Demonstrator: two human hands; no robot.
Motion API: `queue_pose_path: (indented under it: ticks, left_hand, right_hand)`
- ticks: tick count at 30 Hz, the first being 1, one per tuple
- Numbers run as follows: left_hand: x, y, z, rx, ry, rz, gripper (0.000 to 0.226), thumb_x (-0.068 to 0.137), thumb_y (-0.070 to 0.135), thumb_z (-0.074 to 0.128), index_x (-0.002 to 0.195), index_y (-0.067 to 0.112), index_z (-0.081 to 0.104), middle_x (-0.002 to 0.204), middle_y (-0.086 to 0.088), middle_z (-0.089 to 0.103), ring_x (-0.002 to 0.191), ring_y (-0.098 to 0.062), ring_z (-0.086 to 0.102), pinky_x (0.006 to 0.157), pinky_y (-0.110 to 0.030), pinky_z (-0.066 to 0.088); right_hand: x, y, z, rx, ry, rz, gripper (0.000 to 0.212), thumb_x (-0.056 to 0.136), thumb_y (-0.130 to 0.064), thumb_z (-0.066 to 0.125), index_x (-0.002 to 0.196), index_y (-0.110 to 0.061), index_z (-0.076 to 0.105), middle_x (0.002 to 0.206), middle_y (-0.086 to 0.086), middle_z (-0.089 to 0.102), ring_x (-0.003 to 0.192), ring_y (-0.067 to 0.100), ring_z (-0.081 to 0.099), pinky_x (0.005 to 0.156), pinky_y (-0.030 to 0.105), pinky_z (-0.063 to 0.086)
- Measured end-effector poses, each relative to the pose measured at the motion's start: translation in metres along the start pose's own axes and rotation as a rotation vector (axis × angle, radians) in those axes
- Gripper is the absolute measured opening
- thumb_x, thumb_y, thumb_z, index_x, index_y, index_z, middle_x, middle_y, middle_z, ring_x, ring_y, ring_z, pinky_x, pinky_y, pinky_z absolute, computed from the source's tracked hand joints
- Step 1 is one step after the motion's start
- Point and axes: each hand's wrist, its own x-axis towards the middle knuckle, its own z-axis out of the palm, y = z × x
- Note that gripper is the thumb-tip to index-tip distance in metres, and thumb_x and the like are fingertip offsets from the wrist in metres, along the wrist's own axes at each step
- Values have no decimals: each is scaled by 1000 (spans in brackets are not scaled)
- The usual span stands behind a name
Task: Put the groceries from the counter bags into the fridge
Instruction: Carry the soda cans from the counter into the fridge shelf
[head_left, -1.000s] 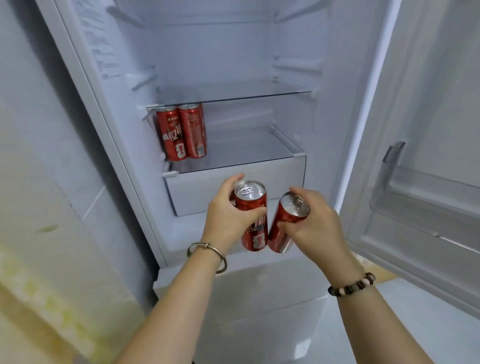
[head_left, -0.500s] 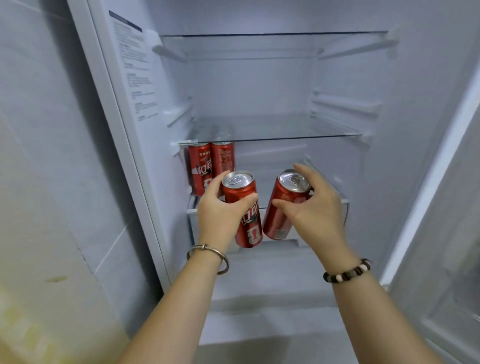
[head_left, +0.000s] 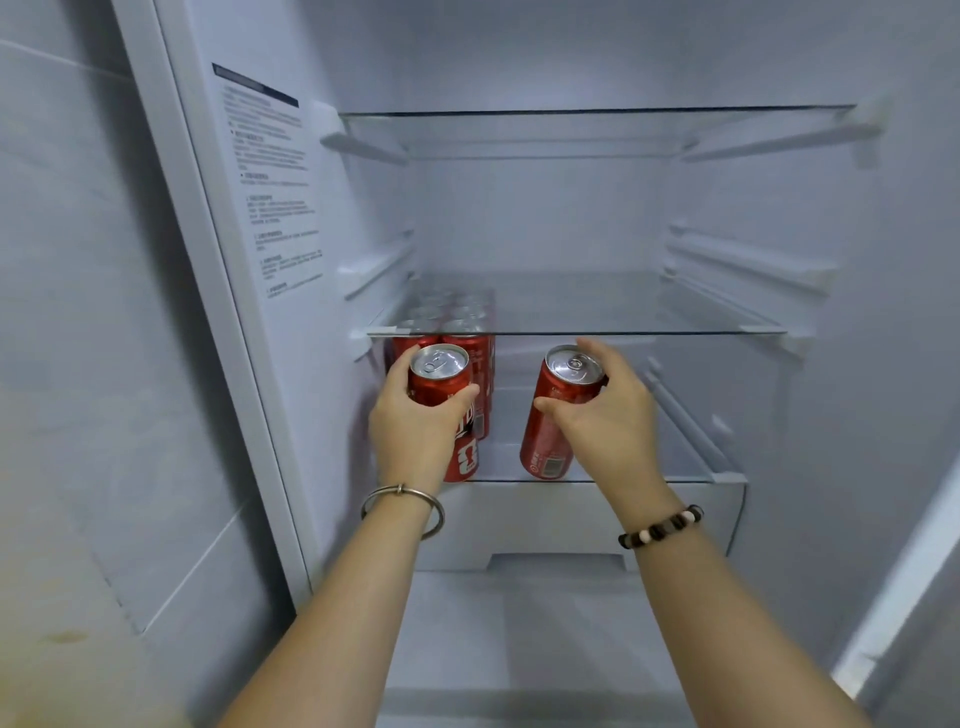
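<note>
My left hand (head_left: 415, 415) grips a tall red drink can (head_left: 441, 382) near its top, at the front left of the fridge's lower glass shelf (head_left: 623, 465). My right hand (head_left: 608, 410) grips a second red can (head_left: 550, 426) the same way, a little to the right, tilted slightly. Both cans sit at about shelf level; whether they touch it I cannot tell. Behind my left hand several more red cans (head_left: 475, 358) stand in rows at the shelf's back left, their tops showing through the middle glass shelf (head_left: 623, 317) above.
An upper glass shelf (head_left: 597, 117) spans the fridge. A white drawer (head_left: 571, 519) lies under the lower shelf. The inner left wall carries a printed label (head_left: 275, 182). A tiled wall (head_left: 78, 364) stands left; the open door's edge (head_left: 909, 571) shows at right.
Both hands have carried their cans up and forward into the fridge, from in front of the drawer to the lower shelf. The cans have spread apart and my view has moved closer.
</note>
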Motion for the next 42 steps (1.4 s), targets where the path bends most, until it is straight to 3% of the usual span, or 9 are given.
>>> queue_pose_path:
  ticks: [4, 9, 14, 22, 27, 30, 37, 42]
  left_hand:
    - [6, -7, 3, 16, 9, -7, 68, 63, 27, 84, 125, 26, 57, 116, 10, 63, 99, -5, 58, 84, -18, 46]
    - [12, -10, 7, 22, 10, -3, 66, 63, 26, 84, 123, 27, 57, 108, 14, 60, 97, -5, 58, 85, -21, 47]
    - [17, -14, 9, 40, 12, -7, 67, 64, 29, 84, 125, 30, 55, 116, 10, 63, 101, -8, 59, 90, -28, 50]
    - [24, -15, 10, 59, 47, -9, 60, 63, 29, 83, 117, 30, 58, 108, 12, 64, 99, -10, 62, 91, -33, 51]
    - [24, -12, 9, 80, 38, -4, 54, 67, 28, 81, 115, 32, 57, 101, 16, 61, 96, -9, 61, 89, -30, 51]
    - [24, -11, 8, 106, 38, 4, 56, 69, 29, 80, 119, 32, 55, 108, 12, 62, 98, -11, 60, 87, -27, 48]
    - [18, -27, 11, 135, 77, 39, 72, 71, 27, 78, 135, 28, 46, 121, 6, 62, 106, -13, 61, 94, -35, 50]
    - [3, -51, 10, 185, 62, 13, 69, 71, 25, 79, 133, 24, 49, 120, 5, 63, 107, -12, 60, 94, -35, 50]
  right_hand:
    - [7, 6, 6, -5, -26, 22, 70, 67, -17, 83, 128, -29, 49, 122, -8, 57, 107, 11, 57, 91, 31, 51]
    - [16, 7, 13, -25, -39, 13, 67, 69, -19, 82, 128, -27, 51, 121, -9, 58, 98, 4, 54, 85, 22, 47]
    - [24, 9, 22, -57, -60, 2, 67, 70, -24, 81, 129, -24, 49, 120, -8, 59, 98, 5, 55, 88, 25, 47]
    - [26, 14, 31, 11, -107, 24, 70, 74, -25, 78, 134, -24, 42, 103, -17, 51, 93, 4, 52, 84, 23, 44]
    - [24, 28, 37, 42, -240, 120, 53, 76, -25, 76, 122, -21, 52, 109, -7, 62, 97, 9, 58, 86, 29, 47]
    - [16, 43, 43, 41, -336, 180, 48, 78, -23, 75, 120, -19, 54, 112, -3, 63, 103, 14, 60, 88, 32, 48]
    - [6, 52, 58, 109, -435, 164, 42, 82, -18, 71, 121, -19, 56, 108, -5, 65, 98, 9, 61, 83, 24, 49]
    - [0, 53, 69, 74, -543, 164, 40, 85, -20, 68, 123, -18, 56, 106, -8, 64, 99, 9, 60, 86, 24, 48]
